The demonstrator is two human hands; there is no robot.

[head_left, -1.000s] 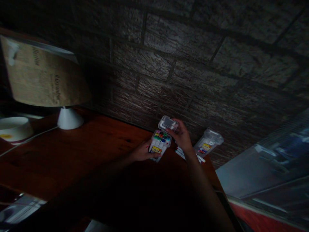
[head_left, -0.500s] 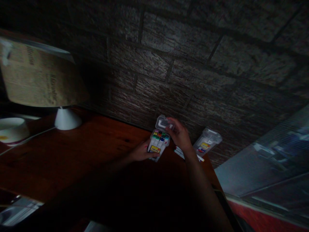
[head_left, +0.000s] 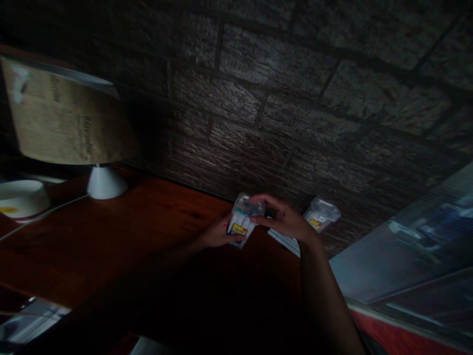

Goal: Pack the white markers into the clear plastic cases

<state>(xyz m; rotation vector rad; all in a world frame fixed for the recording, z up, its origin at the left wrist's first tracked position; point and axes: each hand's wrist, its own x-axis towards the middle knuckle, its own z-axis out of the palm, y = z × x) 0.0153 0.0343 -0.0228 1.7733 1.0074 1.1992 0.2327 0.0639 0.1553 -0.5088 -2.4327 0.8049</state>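
Note:
A clear plastic marker case (head_left: 242, 219) with a yellow label stands on the table, with white markers inside. Its lid is down over the pens' coloured ends. My left hand (head_left: 218, 233) is wrapped round the case's lower left side, thumb across the front. On the upper right of the case, my right hand (head_left: 283, 217) grips the lid between thumb and fingers. Several loose white markers (head_left: 285, 239) lie on the table beneath my right hand. Behind that hand is a second clear case (head_left: 320, 215) with a yellow label, partly hidden by it.
On the left stand a lamp with a printed shade (head_left: 74, 118) and a white bowl (head_left: 24, 197), with a cord (head_left: 51, 212) across the wood table (head_left: 148, 217). A dark stone wall (head_left: 240, 79) rises behind. The table's edge and a pale panel (head_left: 414, 251) are at right.
The case's lid has swung from raised to down over the markers. My right hand has moved lower with it. My left hand has stayed round the case.

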